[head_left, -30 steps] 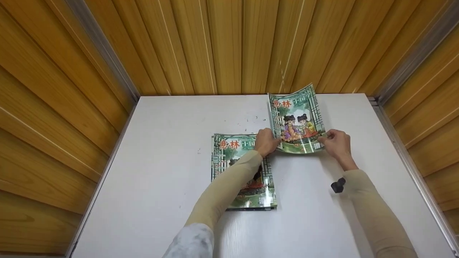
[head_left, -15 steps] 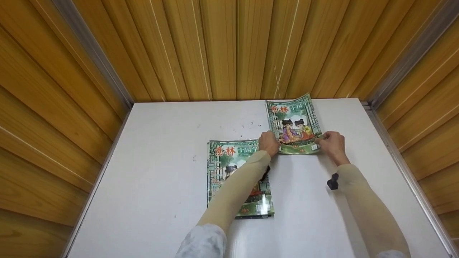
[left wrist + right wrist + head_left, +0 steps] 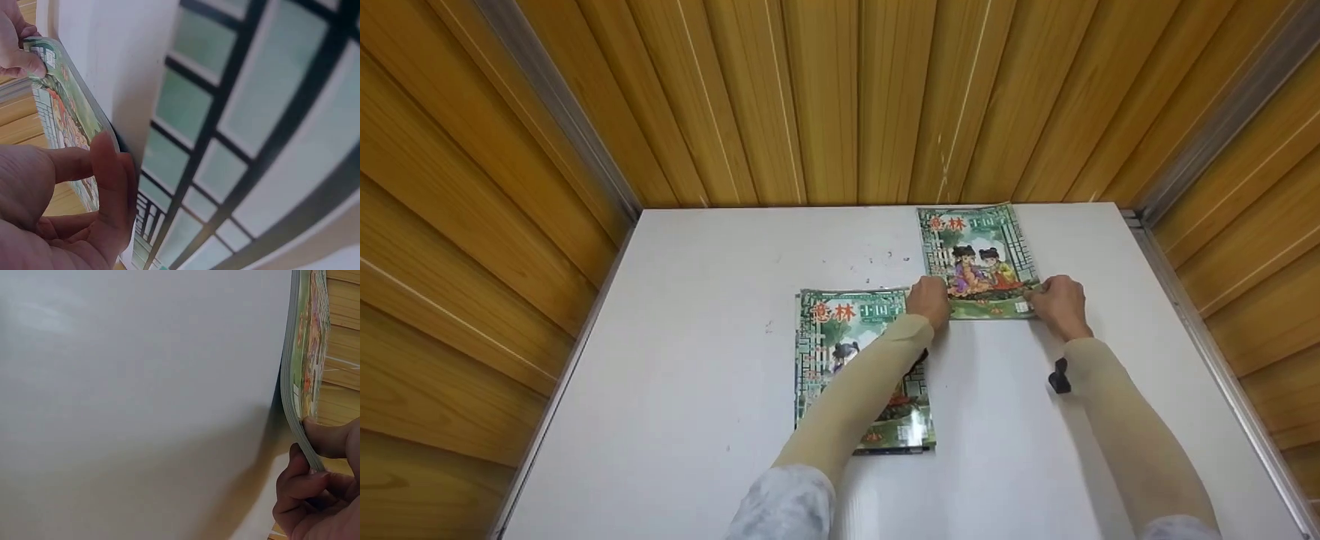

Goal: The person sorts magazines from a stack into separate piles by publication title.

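A green magazine [image 3: 981,255] with two cartoon figures and red title characters lies near the back edge of the table, right of the middle. My left hand [image 3: 930,301] pinches its lower left corner between thumb and fingers, as the left wrist view shows. At its lower right corner, my right hand [image 3: 1059,306] pinches the pages, thumb on the cover and fingers beneath; that corner bends up in the right wrist view. Nearer to me is a stack of matching magazines [image 3: 840,345], partly hidden under my left forearm, with lower edges slightly out of line.
The white table [image 3: 690,360] carries some small dark marks behind the stack. Wood-look panel walls [image 3: 825,105] close it in at the back and both sides, with metal strips at the corners. A small black device [image 3: 1060,377] sits at my right wrist.
The held magazine has come down from a raised, curved position to lie nearly flat near the back edge. Both hands still hold its lower corners. The stack stays put.
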`<state>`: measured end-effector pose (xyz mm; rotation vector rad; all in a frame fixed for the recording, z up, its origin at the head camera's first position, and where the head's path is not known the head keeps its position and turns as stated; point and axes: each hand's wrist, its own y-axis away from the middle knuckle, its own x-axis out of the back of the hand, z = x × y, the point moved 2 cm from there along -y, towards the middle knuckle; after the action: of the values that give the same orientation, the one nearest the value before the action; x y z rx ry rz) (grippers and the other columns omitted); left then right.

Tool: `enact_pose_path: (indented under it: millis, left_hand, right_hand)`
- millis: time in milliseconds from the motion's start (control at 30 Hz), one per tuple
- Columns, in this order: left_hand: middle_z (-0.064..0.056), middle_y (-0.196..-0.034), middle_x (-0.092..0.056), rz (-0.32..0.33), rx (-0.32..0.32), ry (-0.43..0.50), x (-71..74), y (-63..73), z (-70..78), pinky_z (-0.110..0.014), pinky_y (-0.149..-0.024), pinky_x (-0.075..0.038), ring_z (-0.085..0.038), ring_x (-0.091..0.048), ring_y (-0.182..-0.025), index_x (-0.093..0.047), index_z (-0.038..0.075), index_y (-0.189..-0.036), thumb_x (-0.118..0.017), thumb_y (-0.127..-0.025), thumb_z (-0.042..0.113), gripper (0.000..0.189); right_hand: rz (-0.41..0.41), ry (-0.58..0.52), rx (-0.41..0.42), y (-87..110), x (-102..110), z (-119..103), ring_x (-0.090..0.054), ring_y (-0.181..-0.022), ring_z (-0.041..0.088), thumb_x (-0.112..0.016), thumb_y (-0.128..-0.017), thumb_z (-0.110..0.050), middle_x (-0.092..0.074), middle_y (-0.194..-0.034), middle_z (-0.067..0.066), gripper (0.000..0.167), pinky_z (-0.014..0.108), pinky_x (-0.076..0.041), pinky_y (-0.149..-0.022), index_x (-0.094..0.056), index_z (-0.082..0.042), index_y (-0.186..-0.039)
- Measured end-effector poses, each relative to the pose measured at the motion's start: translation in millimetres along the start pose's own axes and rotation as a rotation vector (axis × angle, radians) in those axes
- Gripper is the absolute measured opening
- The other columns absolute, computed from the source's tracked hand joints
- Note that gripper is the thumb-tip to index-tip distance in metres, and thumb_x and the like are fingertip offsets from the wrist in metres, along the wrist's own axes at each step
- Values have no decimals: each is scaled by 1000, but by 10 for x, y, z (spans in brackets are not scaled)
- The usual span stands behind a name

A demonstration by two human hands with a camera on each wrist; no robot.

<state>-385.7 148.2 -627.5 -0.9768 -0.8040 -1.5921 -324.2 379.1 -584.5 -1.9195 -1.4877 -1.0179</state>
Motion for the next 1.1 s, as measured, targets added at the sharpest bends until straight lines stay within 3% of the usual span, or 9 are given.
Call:
enact_pose_path:
  millis: [133,267,500,633,767,833,933,1000,1100]
  left_hand:
    - [-5,-98,-84,0,-9,-13,13,27,31,-36,-73,-65,-17,-80,-87,-82,13,-94,-68,-103,9,17]
    - [-4,-97,-83,11,-42,-46,-6,61,30,-34,-69,-63,-13,-76,-79,-80,13,-92,-69,-101,8,15]
    - [-1,-78,-70,-59,-107,66,34,154,-108,-29,-55,-43,-12,-50,-62,-64,15,-75,-72,-95,9,23]
    - [-5,-86,-72,-45,-114,70,129,240,-248,-33,-57,-49,-14,-59,-68,-69,11,-94,-74,-96,17,9]
    - [-11,-95,-77,26,-127,27,237,398,-458,-35,-59,-53,-16,-65,-72,-70,5,-116,-72,-97,19,24]
    - [-14,-95,-77,33,-131,33,428,584,-515,-37,-57,-55,-18,-67,-70,-70,1,-121,-70,-98,15,27]
    - [-16,-89,-76,98,-186,17,688,900,-634,-40,-52,-55,-20,-69,-64,-71,-1,-117,-67,-99,11,22]
    - [-18,-88,-74,99,-202,21,942,1164,-669,-40,-53,-56,-23,-70,-65,-72,-2,-113,-67,-100,11,19]
    - [-17,-84,-70,125,-224,37,1105,1461,-824,-38,-52,-52,-22,-64,-61,-72,-3,-107,-68,-101,10,14]
  right_hand:
    - [-41,-12,-47,24,17,26,-56,-90,31,-70,-103,-23,-65,-98,21,39,37,-44,-74,-69,16,-107]
    - [-39,-12,-53,66,9,67,-56,-88,30,-70,-103,-25,-66,-101,23,42,35,-44,-73,-68,17,-109]
    - [-9,18,-64,142,-24,82,-59,-82,28,-70,-104,-30,-68,-97,21,44,34,-44,-66,-68,13,-106]
    - [41,37,-52,189,15,63,-57,-81,29,-69,-102,-29,-67,-96,25,43,37,-44,-65,-67,14,-105]
    - [103,25,-30,278,45,-2,-59,-85,34,-73,-101,-29,-70,-106,34,46,38,-45,-69,-68,16,-107]
    - [120,-1,-25,353,36,-55,-61,-86,34,-74,-100,-30,-72,-108,35,47,37,-46,-70,-69,16,-107]
    - [117,-34,-28,502,-11,-157,-62,-84,32,-76,-100,-32,-75,-102,31,44,34,-44,-70,-72,11,-102]
    - [109,-53,-24,630,-57,-230,-64,-81,30,-76,-100,-33,-76,-101,29,43,32,-44,-68,-74,10,-103]
    - [82,-89,-13,874,-149,-341,-66,-76,26,-76,-101,-34,-77,-103,30,45,31,-46,-66,-76,10,-108]
